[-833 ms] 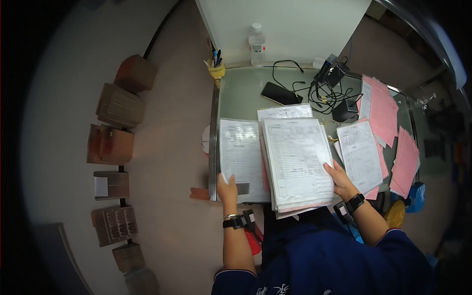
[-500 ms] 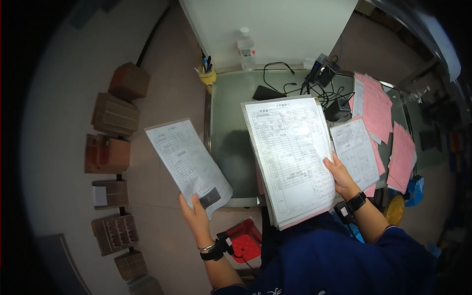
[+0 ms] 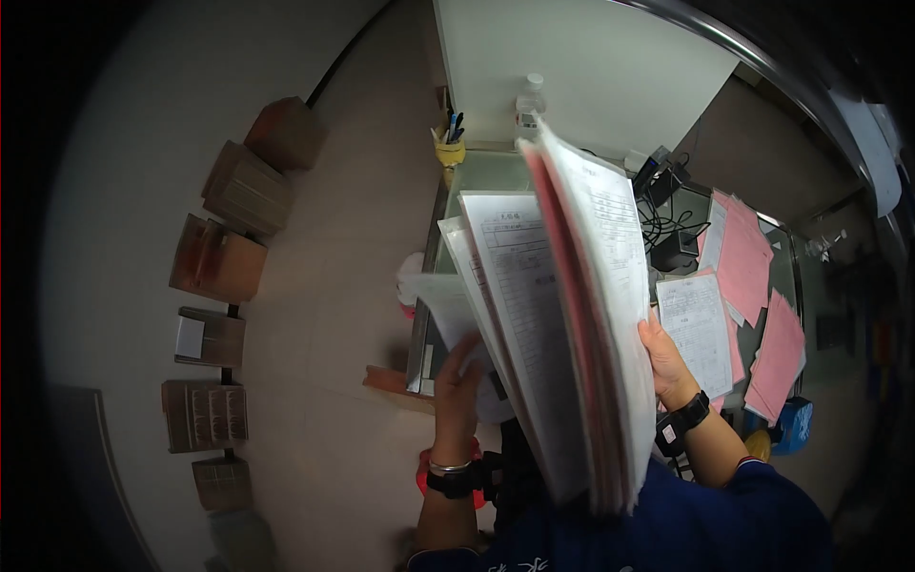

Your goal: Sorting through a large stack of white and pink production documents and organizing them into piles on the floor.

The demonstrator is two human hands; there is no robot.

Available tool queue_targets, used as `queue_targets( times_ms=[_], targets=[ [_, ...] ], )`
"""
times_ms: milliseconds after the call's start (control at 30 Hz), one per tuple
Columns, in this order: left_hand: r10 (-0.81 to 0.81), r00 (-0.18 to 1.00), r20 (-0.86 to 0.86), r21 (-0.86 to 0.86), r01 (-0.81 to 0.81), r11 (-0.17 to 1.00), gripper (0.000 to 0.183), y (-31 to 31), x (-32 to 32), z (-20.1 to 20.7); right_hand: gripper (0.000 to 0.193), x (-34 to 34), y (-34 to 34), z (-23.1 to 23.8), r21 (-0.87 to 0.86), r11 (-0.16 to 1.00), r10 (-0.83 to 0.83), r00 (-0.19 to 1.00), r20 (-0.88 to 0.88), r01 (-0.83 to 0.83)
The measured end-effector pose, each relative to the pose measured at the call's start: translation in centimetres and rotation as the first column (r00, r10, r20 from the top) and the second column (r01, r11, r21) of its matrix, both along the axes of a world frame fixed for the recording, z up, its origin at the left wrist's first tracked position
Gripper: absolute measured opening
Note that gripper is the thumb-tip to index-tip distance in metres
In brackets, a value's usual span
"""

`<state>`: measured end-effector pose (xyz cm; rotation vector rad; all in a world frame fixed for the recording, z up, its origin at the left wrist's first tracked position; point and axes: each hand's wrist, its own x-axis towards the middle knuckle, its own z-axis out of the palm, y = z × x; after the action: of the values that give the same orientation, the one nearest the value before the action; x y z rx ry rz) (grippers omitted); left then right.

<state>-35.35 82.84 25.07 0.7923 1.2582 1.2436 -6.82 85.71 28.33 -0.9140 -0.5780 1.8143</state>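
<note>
My right hand [image 3: 667, 362] grips the right edge of a thick stack of printed sheets [image 3: 615, 276], some pink, held upright in front of me. The stack is fanned, with several sheets parted toward the left. In my left hand [image 3: 457, 386], slightly blurred, is a single printed sheet [image 3: 443, 297], its right part hidden behind the parted sheets. A dark patch near its lower end shows just beside my fingers.
Behind the papers stands a glass-topped desk [image 3: 491, 172] with a pen holder [image 3: 448, 151], a clear bottle [image 3: 530, 95] and tangled black cables [image 3: 658, 224]. Pink sheets [image 3: 742, 253] lie on its right side. Cardboard boxes [image 3: 217, 257] line the left wall.
My left hand has moved right with its sheet, up to the stack. The stack has tilted upright and its sheets have spread apart. The whole view has shifted a little.
</note>
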Motion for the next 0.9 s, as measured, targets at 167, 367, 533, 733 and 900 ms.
queue_targets(
  times_ms=[167,367,533,733,900],
  targets=[
    [-0.082,0.692,0.717,-0.014,0.132,0.991,0.068,-0.7,1.3,0.6,0.052,-1.2,0.6,-1.7,-0.004,0.997,0.072,0.964,0.257,-0.073],
    [-0.030,0.833,0.553,-0.051,0.070,0.996,0.040,-0.9,1.0,-0.1,0.050,-1.6,0.7,-1.6,0.011,0.994,0.094,0.893,0.441,-0.110],
    [0.008,0.896,0.445,0.000,-0.009,1.000,0.030,-1.1,1.5,-0.2,0.047,-1.4,0.8,-2.2,0.077,0.995,0.011,0.865,0.501,-0.057],
    [-0.006,0.882,0.472,-0.003,0.009,1.000,0.028,-0.9,1.5,-0.6,0.033,-0.7,0.5,-1.9,0.044,0.999,-0.027,0.901,0.433,0.009],
    [-0.027,0.921,0.389,0.034,0.015,0.999,0.042,-1.1,1.4,-1.2,0.031,-0.5,0.3,-1.8,0.043,0.999,-0.039,0.916,0.400,0.024]
  ],
)
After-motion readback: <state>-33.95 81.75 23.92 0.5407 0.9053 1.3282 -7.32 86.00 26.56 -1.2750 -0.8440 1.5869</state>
